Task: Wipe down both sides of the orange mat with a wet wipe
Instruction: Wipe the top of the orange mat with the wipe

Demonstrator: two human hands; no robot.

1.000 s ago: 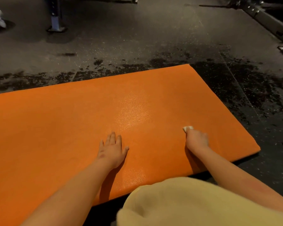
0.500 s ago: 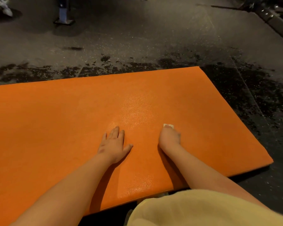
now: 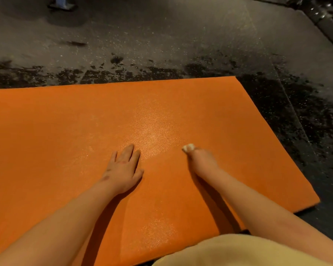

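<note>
The orange mat (image 3: 69, 135) lies flat on a dark speckled floor and fills most of the view; its left end runs out of frame. My left hand (image 3: 123, 168) rests palm down on the mat near its middle, fingers spread. To its right, my right hand (image 3: 202, 161) is closed on a small white wet wipe (image 3: 188, 147), which shows just past the fingertips and presses on the mat. A shiny damp patch spreads on the mat just beyond both hands.
Wet dark patches mark the floor (image 3: 161, 35) behind and to the right of the mat. A metal stand foot (image 3: 62, 3) sits at the top left. A metal bar (image 3: 323, 20) runs along the top right. Pale yellow clothing (image 3: 248, 250) covers the bottom right.
My right hand slid the wipe leftward across the mat toward my left hand, then edged slightly back to the right. My left hand stayed planted. The view shifted a little.
</note>
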